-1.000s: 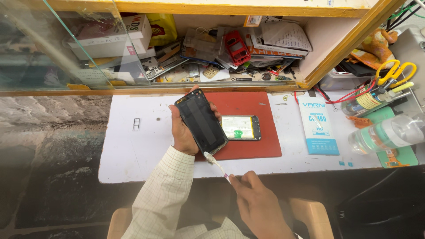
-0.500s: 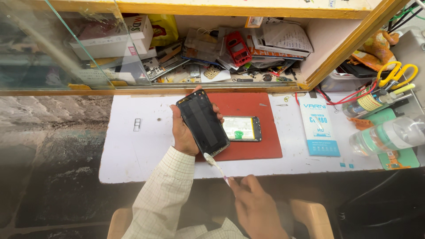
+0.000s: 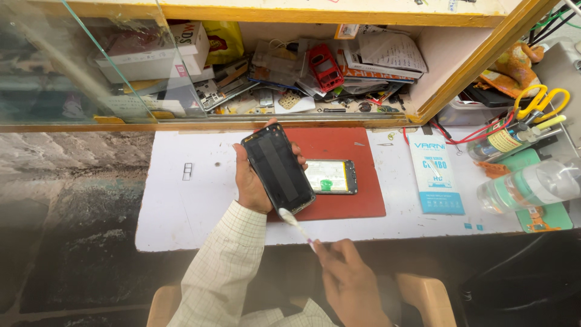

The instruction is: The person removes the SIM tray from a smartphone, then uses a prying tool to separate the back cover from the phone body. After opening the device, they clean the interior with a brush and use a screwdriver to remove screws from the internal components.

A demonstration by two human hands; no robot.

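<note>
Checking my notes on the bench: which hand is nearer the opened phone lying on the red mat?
Left. The left hand holds a dark phone just beside the opened phone; the right hand is below the table edge.

Phone repair stall: cluttered parts shelf (image 3: 290, 66), red work mat (image 3: 357, 181), scissors (image 3: 541, 100).

A mat (image 3: 354, 197) lies at the middle of the desk (image 3: 181, 212), against its back edge, with a small phone (image 3: 331, 177) flat on it. Over the mat's left edge the left hand (image 3: 251, 181) holds a phone panel (image 3: 278, 167). The right hand (image 3: 351, 281), off the desk's front edge, holds a brush (image 3: 295, 226) whose head meets the panel's near end. A packet (image 3: 434, 174) lies right of the mat, a bottle (image 3: 529, 186) at the right edge.
</note>
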